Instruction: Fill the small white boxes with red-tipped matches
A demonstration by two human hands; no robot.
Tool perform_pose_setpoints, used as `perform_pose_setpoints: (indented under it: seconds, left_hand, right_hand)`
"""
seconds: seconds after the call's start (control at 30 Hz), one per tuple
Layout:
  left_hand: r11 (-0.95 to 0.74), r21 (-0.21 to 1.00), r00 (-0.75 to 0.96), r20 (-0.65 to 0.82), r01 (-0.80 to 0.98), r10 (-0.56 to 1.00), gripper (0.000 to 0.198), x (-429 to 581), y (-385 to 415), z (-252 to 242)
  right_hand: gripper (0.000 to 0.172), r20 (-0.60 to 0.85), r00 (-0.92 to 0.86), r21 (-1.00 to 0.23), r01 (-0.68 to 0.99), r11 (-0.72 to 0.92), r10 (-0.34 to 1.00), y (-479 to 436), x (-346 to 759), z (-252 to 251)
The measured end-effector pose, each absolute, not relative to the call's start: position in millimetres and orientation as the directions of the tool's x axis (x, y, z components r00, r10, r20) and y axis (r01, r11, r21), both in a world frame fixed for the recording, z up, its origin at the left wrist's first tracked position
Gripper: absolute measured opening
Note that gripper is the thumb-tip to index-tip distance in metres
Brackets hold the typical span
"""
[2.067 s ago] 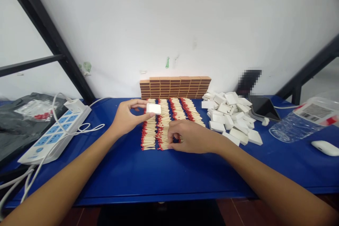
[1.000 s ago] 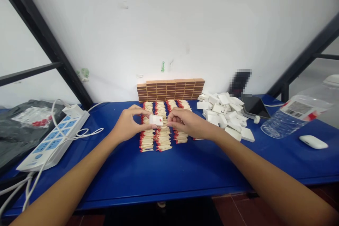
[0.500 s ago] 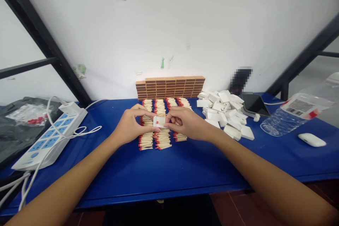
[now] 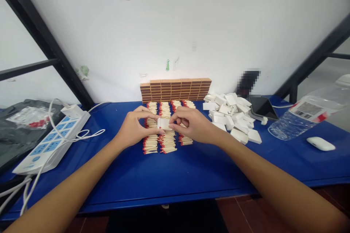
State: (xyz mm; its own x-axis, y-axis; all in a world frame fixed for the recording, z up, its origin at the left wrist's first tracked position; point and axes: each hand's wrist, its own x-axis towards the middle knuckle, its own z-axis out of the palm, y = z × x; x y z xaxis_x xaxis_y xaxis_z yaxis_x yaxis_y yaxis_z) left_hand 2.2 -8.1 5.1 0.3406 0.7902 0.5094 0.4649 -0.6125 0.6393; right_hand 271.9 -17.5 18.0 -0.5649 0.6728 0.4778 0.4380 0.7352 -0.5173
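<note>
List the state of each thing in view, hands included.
Left hand, gripping the white tray.
Right hand, at the tray's right end; grip unclear.
White tray, held over the matches.
Matches, laid in rows.
Brown boxes, stacked.
Loose white trays, heaped.
Power strip, adapter plugged in.
Phone-like device, screen dark.

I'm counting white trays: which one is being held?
The white tray gripped by the left hand, above the match rows; the other white trays lie piled to the right.
</note>
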Motion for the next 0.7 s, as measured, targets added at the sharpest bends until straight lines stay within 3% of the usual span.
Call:
perform_pose_setpoints:
  seconds: [0.2,0.4,0.7]
  left_hand:
    - [-0.62,0.636,0.289,0.553,0.458,0.781,0.053,1.1,-5.7,4.7]
    - [-0.658,0.577,0.359,0.555,0.484,0.751,0.048,1.2,-6.8,5.9]
    - [-0.806,0.307,0.551,0.603,0.506,0.576,0.031,-6.4,-1.7,7.6]
  right_hand:
    - [0.044,0.46,-0.553,-0.501,0.484,0.718,0.694,-20.5,273.0,17.4]
    - [0.032,0.401,-0.572,-0.523,0.499,0.691,0.716,-17.7,271.3,14.1]
    - [0.035,0.416,-0.557,-0.555,0.471,0.686,0.719,-17.4,273.3,15.3]
